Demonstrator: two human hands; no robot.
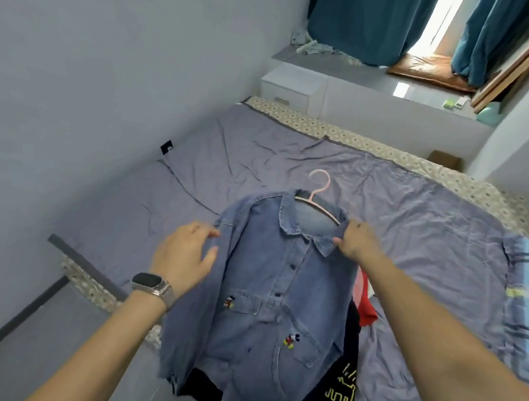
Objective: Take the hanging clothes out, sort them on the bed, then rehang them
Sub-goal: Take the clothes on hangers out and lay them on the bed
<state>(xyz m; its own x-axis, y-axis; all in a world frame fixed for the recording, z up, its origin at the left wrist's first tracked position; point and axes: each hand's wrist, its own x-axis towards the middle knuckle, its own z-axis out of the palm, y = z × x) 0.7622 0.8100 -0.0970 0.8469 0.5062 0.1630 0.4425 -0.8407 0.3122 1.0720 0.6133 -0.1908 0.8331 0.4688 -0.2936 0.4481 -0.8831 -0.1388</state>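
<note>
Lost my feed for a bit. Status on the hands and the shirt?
Right hand pinching denim shirt collar; left hand open at its shoulder. Shirt on pink hanger, atop dark clothes on bed.

Single head-worn wide-angle view
It looks forward and down from the bed's near edge, close over a shirt, tilted, the window far off.

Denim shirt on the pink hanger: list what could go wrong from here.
1. Only the right hand pinches the denim shirt at its collar; the left hand lies open at the shoulder, so the shirt may slide off the pink hanger.
2. It covers a black garment and a red one, so the piles could get mixed.
</note>
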